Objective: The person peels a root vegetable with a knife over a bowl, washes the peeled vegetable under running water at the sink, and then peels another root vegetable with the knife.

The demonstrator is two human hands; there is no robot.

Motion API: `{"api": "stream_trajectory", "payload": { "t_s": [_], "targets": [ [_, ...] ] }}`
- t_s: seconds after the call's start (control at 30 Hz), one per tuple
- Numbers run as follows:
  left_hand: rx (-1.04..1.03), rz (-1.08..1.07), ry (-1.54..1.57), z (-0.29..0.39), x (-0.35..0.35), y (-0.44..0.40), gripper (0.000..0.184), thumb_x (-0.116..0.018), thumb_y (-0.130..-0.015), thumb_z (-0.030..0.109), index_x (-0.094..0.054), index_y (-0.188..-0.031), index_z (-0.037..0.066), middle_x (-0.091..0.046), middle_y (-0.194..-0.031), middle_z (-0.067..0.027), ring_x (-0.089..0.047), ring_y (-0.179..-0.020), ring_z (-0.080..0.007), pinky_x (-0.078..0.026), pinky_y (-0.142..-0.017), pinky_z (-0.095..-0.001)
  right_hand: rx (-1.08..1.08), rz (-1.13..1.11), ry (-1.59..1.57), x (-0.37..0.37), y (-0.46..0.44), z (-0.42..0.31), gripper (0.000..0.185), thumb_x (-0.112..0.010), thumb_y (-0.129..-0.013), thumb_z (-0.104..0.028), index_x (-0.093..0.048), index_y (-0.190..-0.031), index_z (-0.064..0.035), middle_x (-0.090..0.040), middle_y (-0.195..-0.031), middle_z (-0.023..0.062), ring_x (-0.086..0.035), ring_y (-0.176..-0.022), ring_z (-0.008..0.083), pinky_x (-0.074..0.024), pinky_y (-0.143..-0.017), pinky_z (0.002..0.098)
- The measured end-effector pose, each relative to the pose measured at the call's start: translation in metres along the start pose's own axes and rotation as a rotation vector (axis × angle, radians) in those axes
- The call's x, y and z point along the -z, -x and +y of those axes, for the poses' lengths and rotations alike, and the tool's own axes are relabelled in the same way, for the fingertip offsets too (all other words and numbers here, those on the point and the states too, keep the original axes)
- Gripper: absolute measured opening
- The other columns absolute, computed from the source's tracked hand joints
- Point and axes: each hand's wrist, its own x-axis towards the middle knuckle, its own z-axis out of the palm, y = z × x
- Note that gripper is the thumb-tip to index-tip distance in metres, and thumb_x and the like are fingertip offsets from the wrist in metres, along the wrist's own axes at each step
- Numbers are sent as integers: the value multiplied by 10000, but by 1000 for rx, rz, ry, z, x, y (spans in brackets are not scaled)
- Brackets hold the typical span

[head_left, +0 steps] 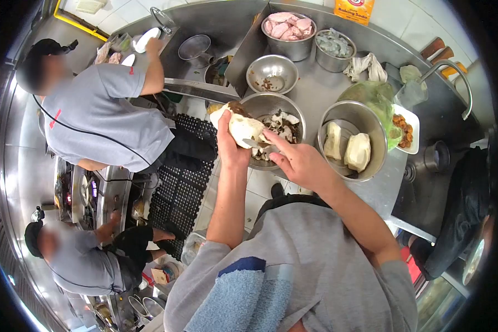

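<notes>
My left hand [233, 145] is wrapped round a large root vegetable [245, 128], held up over a steel bowl [301, 113]. White flesh shows on its near side, and brown skin covers the far end. Against its right side my right hand [299, 160] is closed on what looks like a small knife [253, 144]; only a bit of its grey blade shows, and the handle is hidden. Dark and white peelings [282, 126] lie in the bowl below. To the right, a deep steel pot [322, 133] contains two peeled pale pieces [358, 152].
Another steel bowl [273, 73] with brown scraps, a pot of raw meat [288, 26] and a pot of greyish food [335, 45] stand behind. A green plastic bag [371, 99] and white tray [414, 133] are right. Two co-workers [105, 110] work at left; a faucet [469, 91] arches far right.
</notes>
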Motion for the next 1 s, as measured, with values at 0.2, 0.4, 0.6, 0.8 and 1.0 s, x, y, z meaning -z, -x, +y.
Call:
{"api": "stream_trajectory", "payload": {
  "t_s": [0.2, 0.4, 0.6, 0.8, 1.0],
  "targets": [
    [-32, 23, -21, -2, -1, 11, 291, -549, -953, 281, -592, -1145, 66, -680, -1057, -85, -659, -926, -246, -549, -837, -418, 2, 138, -10, -6, -4, 6, 469, -562, -983, -193, -478, -1439, -125, -670, -828, 212, -646, -702, 412, -505, -651, 456],
    [112, -60, 123, 9, 3, 14, 375, -538, -946, 353, -601, -1184, 71, -683, -1102, -88, -661, -961, -258, -547, -850, -428, -295, 177, -197, -3, -10, 22, 431, -493, -1022, -267, -474, -1438, -155, -690, -990, 246, -659, -957, 427, -527, -795, 466],
    [72, -131, 83, -2, 1, 9, 398, -455, -998, 381, -598, -1185, 61, -674, -1132, -85, -655, -971, -240, -548, -846, -417, -213, 44, -295, -5, -4, 7, 438, -483, -1032, -237, -462, -1450, -107, -651, -1171, 250, -642, -1108, 384, -480, -936, 407],
    [158, -129, 153, 0, 10, -2, 390, -530, -954, 295, -563, -1212, 6, -647, -1106, -162, -626, -1006, -312, -528, -864, -433, 13, 33, -231, -12, 0, 19, 465, -526, -1009, -229, -442, -1461, -162, -683, -979, 229, -668, -866, 416, -526, -762, 455],
    [129, -68, 88, -7, 9, -4, 376, -563, -903, 220, -552, -1210, 2, -642, -1076, -175, -624, -991, -322, -527, -857, -437, -66, 51, -84, -9, 3, 6, 477, -552, -992, -240, -455, -1456, -182, -651, -712, 196, -652, -644, 384, -508, -603, 476]
  ]
}}
